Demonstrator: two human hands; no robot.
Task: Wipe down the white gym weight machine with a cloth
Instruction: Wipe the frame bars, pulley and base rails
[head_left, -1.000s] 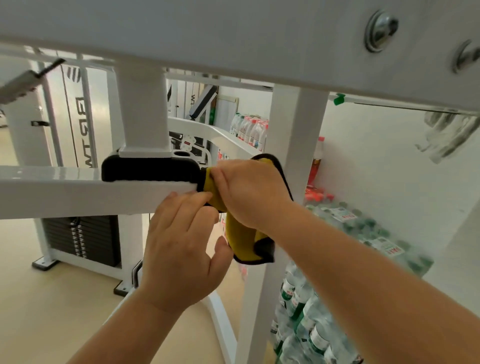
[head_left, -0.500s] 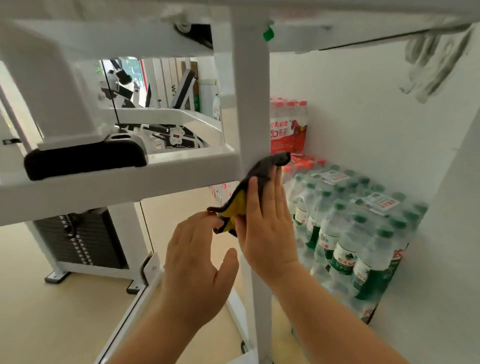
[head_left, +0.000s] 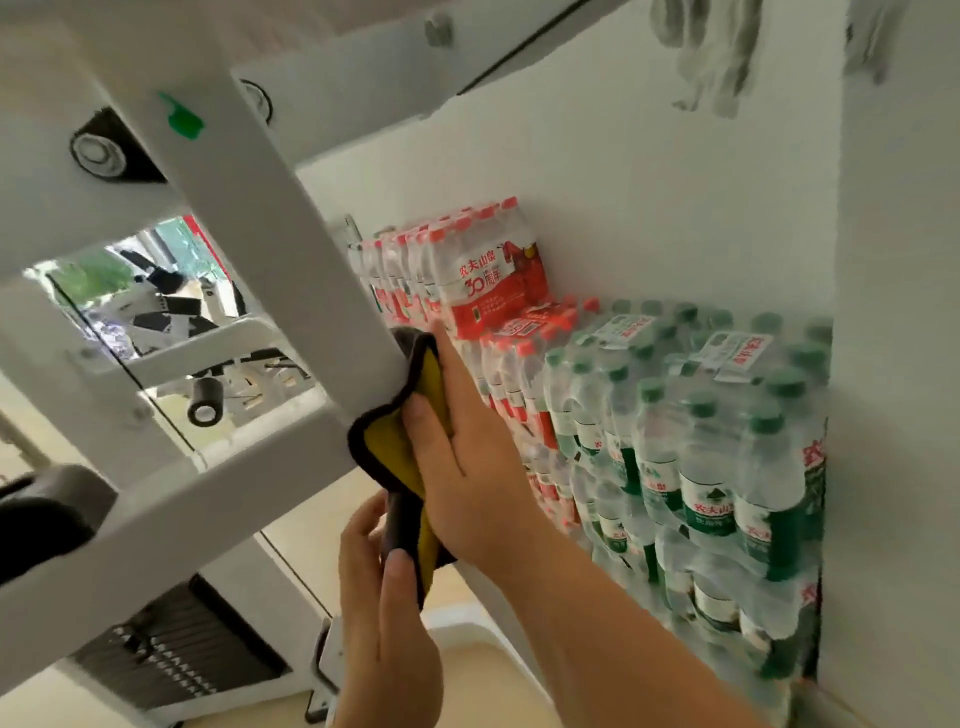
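The white gym machine fills the left side, with a slanted upright post (head_left: 270, 218) meeting a cross beam (head_left: 208, 509). A yellow cloth with a dark edge (head_left: 387, 447) lies against the right side of the post at that joint. My right hand (head_left: 467, 467) presses it flat onto the post with fingers stretched upward. Below it, my left hand (head_left: 384, 639) pinches the cloth's hanging lower end between thumb and fingers.
A black pad (head_left: 36, 519) sits on the beam at the far left, and a black weight stack (head_left: 171, 649) stands below. Shrink-wrapped packs of green-capped (head_left: 701, 467) and red-capped water bottles (head_left: 483, 280) are stacked against the white wall (head_left: 675, 182) right behind my hands.
The view has tilted and moved closer to the post. My right hand slid the cloth a little along the post, and my left hand came up and took hold of the cloth's lower end.
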